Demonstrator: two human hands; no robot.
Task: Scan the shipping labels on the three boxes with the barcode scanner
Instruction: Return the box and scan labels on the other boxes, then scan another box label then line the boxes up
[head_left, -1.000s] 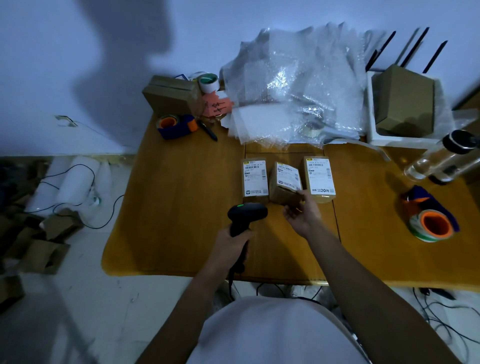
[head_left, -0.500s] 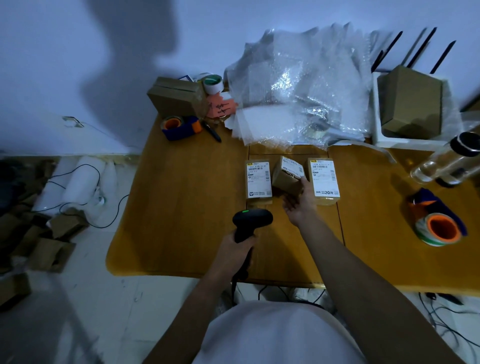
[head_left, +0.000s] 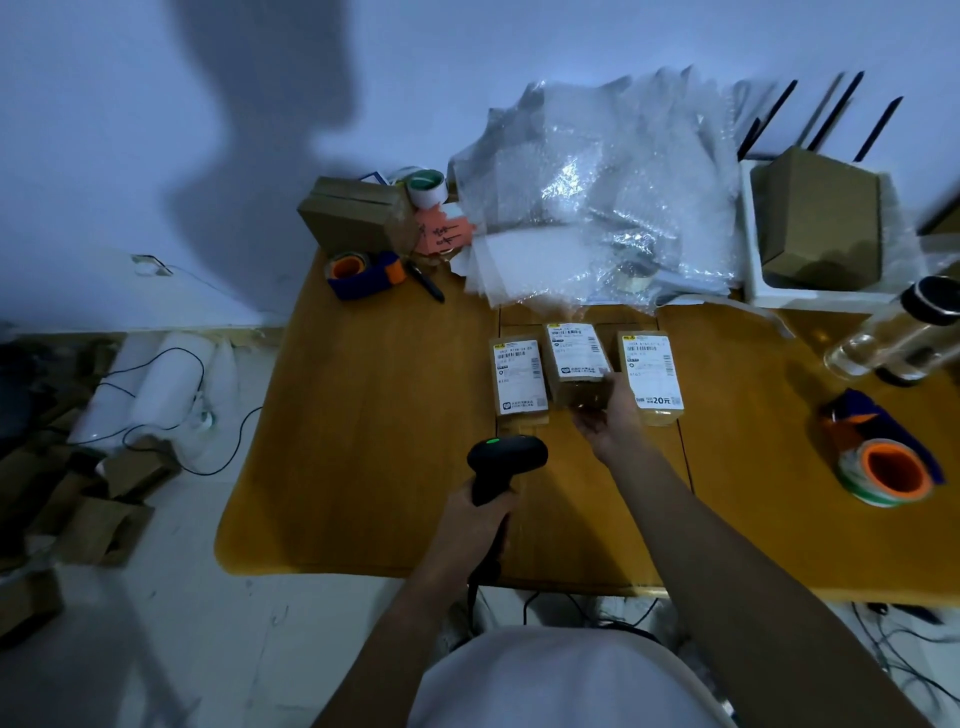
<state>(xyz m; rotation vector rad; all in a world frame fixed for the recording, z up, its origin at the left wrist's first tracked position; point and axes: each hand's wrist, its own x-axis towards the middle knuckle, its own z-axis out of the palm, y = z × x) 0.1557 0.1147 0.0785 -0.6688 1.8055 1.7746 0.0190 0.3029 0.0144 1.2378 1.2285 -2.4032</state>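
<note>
Three small brown boxes with white shipping labels lie in a row on the wooden table (head_left: 363, 441). The left box (head_left: 518, 376) and the right box (head_left: 650, 375) lie flat, labels up. The middle box (head_left: 575, 358) sits label up, and my right hand (head_left: 605, 418) grips its near end. My left hand (head_left: 475, 519) holds the black barcode scanner (head_left: 506, 462) by its handle just in front of the left box; a green light glows on the scanner's head.
Bubble wrap (head_left: 597, 208) is heaped at the back. A cardboard box (head_left: 358, 215), tape rolls and a blue-orange tape dispenser (head_left: 363, 273) sit back left. At right are a white tray (head_left: 753, 249) with a carton, a clear bottle (head_left: 893, 332) and an orange tape roll (head_left: 891, 470).
The middle box, tilted up in my right hand earlier, has come down to sit label up between the others. The scanner has stayed in my left hand.
</note>
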